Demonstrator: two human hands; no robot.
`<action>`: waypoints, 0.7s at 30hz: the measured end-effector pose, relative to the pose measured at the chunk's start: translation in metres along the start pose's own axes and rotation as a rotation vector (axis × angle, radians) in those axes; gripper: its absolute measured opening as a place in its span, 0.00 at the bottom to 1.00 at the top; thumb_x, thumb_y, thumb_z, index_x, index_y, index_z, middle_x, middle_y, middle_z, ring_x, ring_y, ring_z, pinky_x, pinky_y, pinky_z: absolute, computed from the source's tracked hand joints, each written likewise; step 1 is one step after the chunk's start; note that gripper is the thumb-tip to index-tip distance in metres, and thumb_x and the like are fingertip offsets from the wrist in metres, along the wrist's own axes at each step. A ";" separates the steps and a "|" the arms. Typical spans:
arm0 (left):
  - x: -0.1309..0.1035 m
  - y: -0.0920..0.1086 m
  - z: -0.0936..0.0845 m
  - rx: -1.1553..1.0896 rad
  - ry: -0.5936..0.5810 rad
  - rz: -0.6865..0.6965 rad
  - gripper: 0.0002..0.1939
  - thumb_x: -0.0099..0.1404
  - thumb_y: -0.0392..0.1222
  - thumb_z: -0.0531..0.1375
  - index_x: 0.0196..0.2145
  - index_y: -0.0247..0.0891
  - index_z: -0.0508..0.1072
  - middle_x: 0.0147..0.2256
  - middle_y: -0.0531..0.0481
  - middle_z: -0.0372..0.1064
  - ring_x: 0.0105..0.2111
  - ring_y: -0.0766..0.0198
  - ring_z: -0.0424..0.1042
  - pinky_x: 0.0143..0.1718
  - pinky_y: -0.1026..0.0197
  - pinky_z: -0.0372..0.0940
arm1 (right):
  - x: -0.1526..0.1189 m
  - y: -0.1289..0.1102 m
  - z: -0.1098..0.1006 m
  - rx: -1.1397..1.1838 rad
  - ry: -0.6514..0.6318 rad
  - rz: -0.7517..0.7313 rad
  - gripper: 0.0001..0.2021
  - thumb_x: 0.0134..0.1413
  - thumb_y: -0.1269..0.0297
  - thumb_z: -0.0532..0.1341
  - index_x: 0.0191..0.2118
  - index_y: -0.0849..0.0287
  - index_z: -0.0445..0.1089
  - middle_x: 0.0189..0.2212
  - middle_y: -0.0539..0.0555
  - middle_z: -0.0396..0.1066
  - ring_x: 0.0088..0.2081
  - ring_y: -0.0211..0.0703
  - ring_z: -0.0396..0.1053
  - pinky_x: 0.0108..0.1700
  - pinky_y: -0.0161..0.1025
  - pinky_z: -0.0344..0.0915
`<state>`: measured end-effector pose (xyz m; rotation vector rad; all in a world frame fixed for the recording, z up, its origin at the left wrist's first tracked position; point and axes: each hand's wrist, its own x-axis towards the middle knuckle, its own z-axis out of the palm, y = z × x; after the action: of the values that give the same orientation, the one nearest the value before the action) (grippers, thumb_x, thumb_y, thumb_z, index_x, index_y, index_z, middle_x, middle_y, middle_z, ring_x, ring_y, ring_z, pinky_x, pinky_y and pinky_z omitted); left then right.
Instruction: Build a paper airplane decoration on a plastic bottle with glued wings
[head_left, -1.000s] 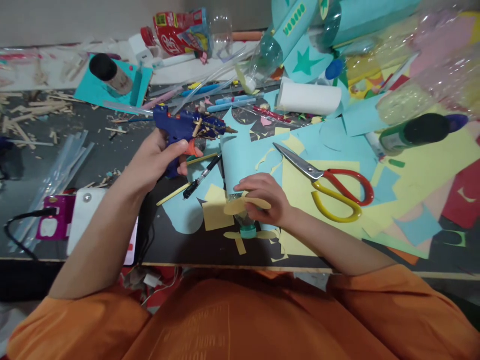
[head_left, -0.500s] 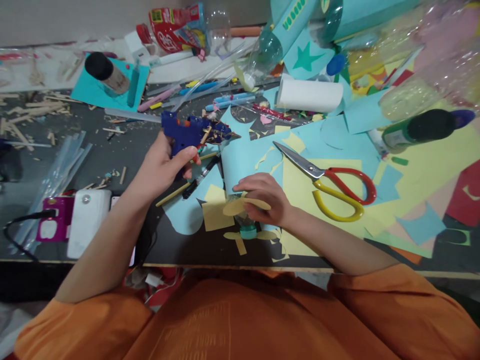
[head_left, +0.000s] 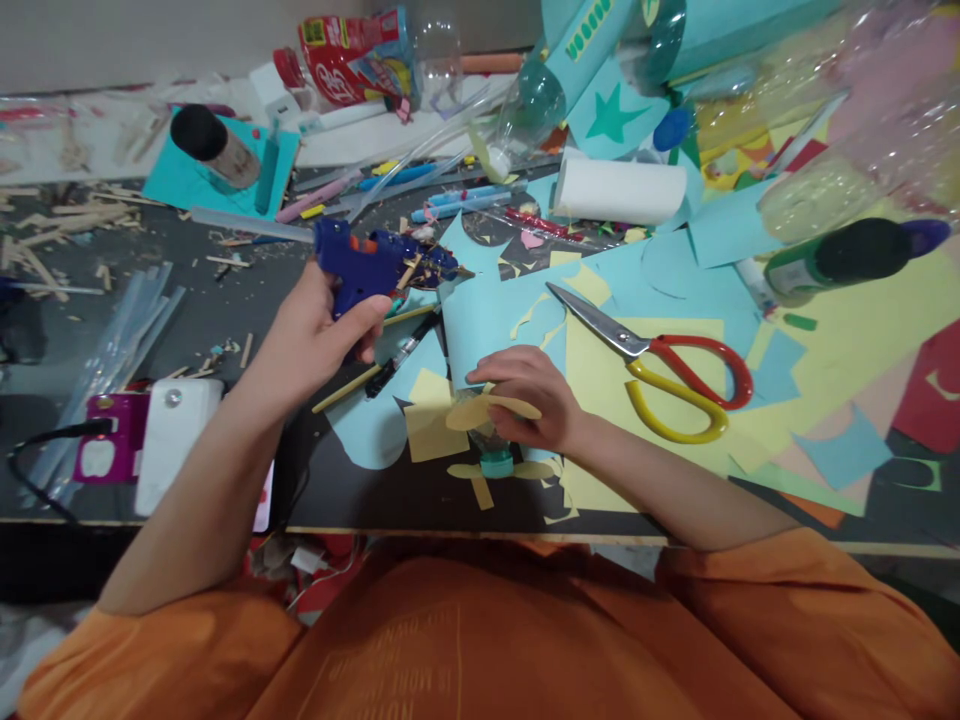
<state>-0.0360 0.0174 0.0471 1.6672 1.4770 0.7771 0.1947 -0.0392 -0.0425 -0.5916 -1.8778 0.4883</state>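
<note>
My left hand (head_left: 330, 320) is wrapped round the handle of a dark blue hot glue gun (head_left: 360, 265), whose nozzle points right over the desk. A clear glue stick (head_left: 251, 224) sticks out of its back. My right hand (head_left: 529, 395) is closed about the neck end of a plastic bottle lying with its teal cap (head_left: 496, 463) toward me. Light blue paper (head_left: 480, 335) covers the bottle's body. A pale yellow paper strip with rounded ends (head_left: 469, 414) lies across the neck by my fingers, which partly hide it. Another yellow paper piece (head_left: 534, 470) shows behind the cap.
Scissors (head_left: 637, 347) with red and yellow handles lie on yellow paper to the right. A black pen (head_left: 397, 360) and paper scraps lie between my hands. On the left are glue sticks (head_left: 124, 350) and a white device (head_left: 176, 440). Bottles and a white roll (head_left: 621, 190) stand farther back.
My left hand has drawn the glue gun slightly to the left, away from the bottle. The right hand and the bottle have stayed in place.
</note>
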 end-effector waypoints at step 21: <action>-0.008 0.008 -0.028 0.414 -0.020 -0.220 0.22 0.55 0.60 0.59 0.37 0.39 0.67 0.20 0.55 0.68 0.21 0.59 0.70 0.30 0.56 0.66 | -0.001 0.002 -0.001 -0.013 -0.010 -0.023 0.05 0.60 0.68 0.58 0.39 0.50 0.62 0.40 0.53 0.79 0.43 0.45 0.76 0.42 0.45 0.72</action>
<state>-0.0562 0.0129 0.0686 1.7566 1.8616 0.3483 0.1958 -0.0382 -0.0438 -0.5768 -1.8967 0.4655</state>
